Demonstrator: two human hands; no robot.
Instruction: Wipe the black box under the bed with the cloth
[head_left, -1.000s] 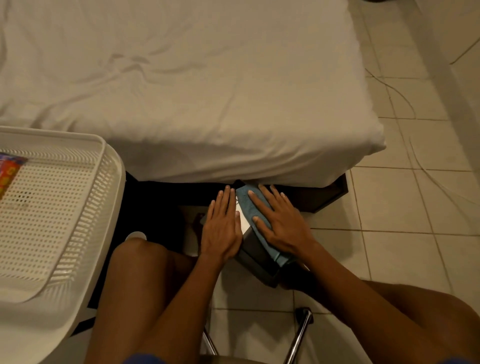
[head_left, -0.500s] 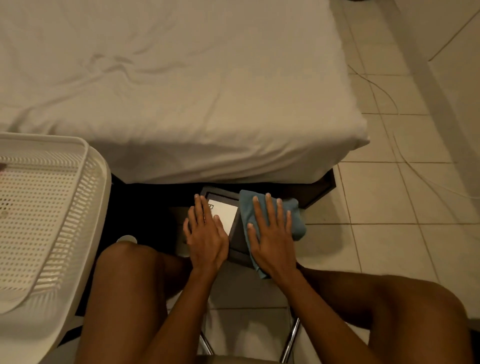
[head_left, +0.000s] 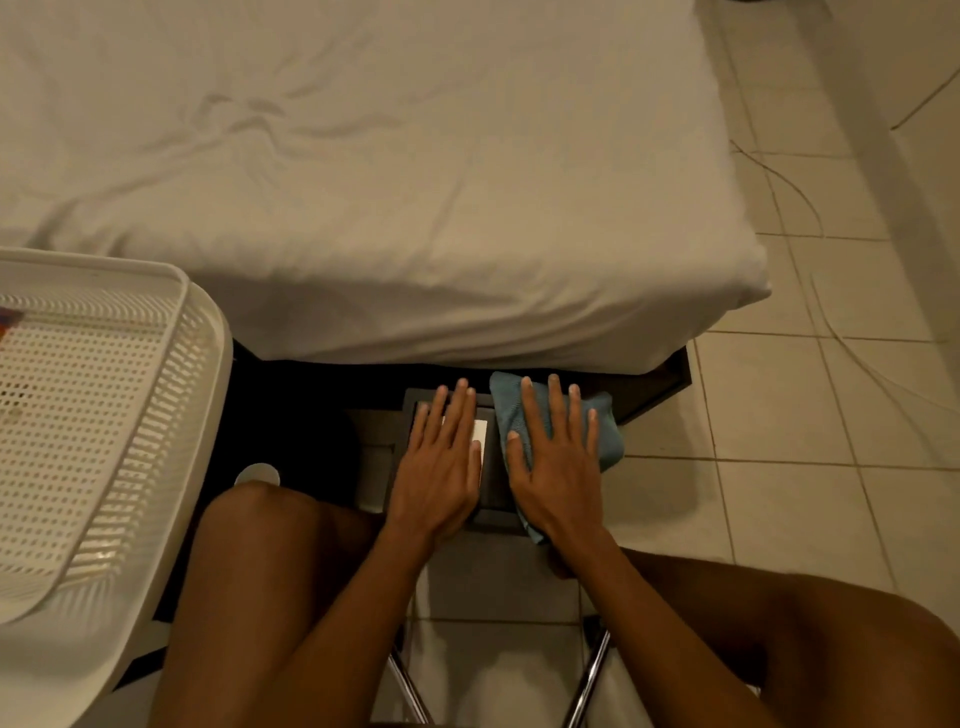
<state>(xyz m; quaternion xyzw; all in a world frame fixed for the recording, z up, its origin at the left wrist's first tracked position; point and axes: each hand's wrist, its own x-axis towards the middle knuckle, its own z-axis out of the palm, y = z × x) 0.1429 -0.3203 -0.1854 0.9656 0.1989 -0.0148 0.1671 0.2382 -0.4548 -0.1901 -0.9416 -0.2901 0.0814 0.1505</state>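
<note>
While left hand (head_left: 436, 467) lies flat steadying the box (head_left: 493, 506), right hand (head_left: 558, 467) presses cloth (head_left: 605, 426) flat, nothing clenched; mid-wipe, next stroke likely needs firm pressure.

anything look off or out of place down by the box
Nothing stands out. The black box lies flat at the bed's edge, the left hand steadying it and the right hand pressing the blue cloth on it.

Head-worn view, steeply downward, close above hands (head_left: 498, 467)
</note>
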